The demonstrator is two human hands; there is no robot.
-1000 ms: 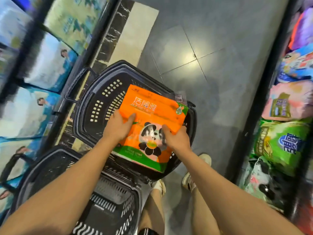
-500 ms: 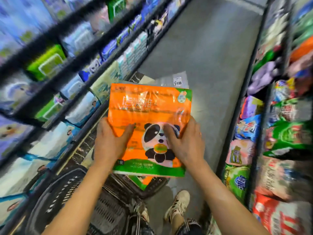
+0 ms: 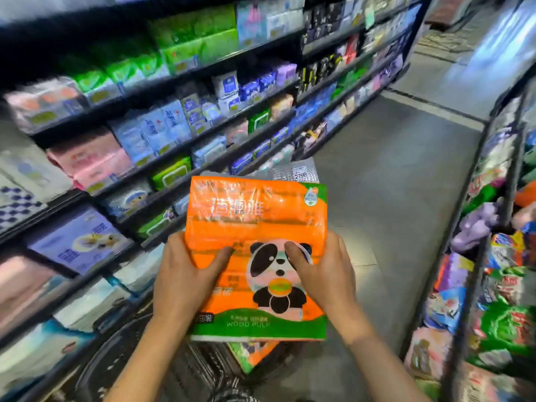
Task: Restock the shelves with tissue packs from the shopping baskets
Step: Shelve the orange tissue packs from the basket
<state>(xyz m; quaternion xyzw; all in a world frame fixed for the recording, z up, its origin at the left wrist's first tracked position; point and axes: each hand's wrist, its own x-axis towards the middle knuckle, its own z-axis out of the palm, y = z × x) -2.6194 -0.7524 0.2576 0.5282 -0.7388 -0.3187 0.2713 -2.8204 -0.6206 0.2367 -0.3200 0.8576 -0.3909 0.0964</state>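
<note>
An orange tissue pack (image 3: 255,227) with a panda picture and a green bottom band is held up in front of me, in the middle of the aisle. My left hand (image 3: 182,280) grips its left edge with the thumb on the front. On the other side, my right hand (image 3: 322,274) grips the right edge, thumb over the panda's head. Below the pack, another orange pack (image 3: 252,355) lies in a black shopping basket (image 3: 200,369) on the floor. Its far side is hidden behind the held pack.
Black shelves (image 3: 162,169) on the left carry rows of tissue and wipe packs in green, blue, pink and purple. A second rack (image 3: 475,227) with colourful packs stands on the right. Grey floor (image 3: 391,175) runs between them down the aisle.
Both hands have lifted the orange pack up out of the basket. My view has tilted up from the baskets and floor to the aisle and shelves.
</note>
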